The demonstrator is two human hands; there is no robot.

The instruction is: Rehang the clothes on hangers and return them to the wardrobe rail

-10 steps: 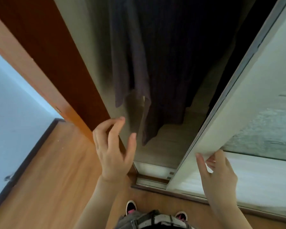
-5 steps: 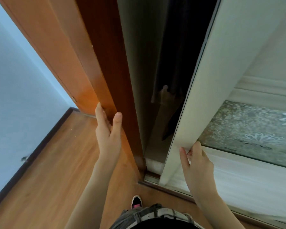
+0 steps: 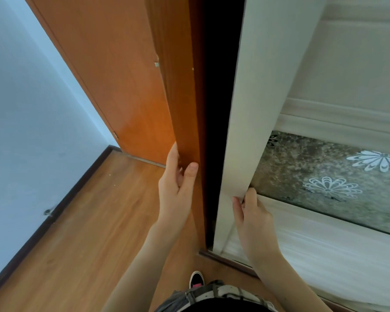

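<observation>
Nothing here can be read: no text, label, brand, number or sign. The mottled grey glass panel (image 3: 306, 161) in the white sliding wardrobe door (image 3: 257, 86) bears only white flower patterns.

Glossy orange wood wardrobe side (image 3: 185, 86)

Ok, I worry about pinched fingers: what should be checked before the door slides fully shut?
1. Left hand out of the gap: ok, it rests on the frame, thumb just beside the gap.
2. Right hand off the leading edge of the door: ok, its fingers grip the lip further back.
3. Clothes clear of the gap: cannot tell, the gap is dark.
4. Shoe short of the gap: ok.
</observation>
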